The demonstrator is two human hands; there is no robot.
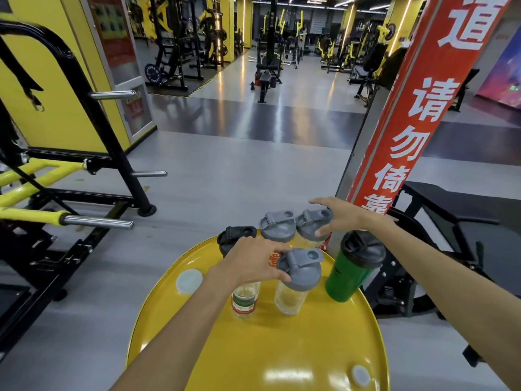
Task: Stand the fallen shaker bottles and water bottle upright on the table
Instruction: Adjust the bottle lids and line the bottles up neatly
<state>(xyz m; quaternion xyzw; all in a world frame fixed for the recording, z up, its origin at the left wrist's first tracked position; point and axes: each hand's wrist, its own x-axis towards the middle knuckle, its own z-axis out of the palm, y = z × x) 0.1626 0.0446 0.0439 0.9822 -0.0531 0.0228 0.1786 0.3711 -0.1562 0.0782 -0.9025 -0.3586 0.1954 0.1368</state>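
Note:
On the round yellow table (282, 348) stand several bottles, all upright. My left hand (251, 262) is closed over the top of a clear water bottle (244, 301) with a green and red label. Beside it stands a clear shaker with a grey lid (298, 273). My right hand (341, 217) rests with spread fingers on the grey lid of a far clear shaker (311, 225). Another grey-lidded shaker (276, 225) and a black shaker (235, 235) stand at the far rim. A green shaker with a black lid (351, 270) stands at the right rim.
A red banner pillar (408, 122) rises just behind the table on the right. A black and yellow weight rack (84, 193) stands to the left, with a black bench (451, 210) to the right. Grey gym floor stretches ahead.

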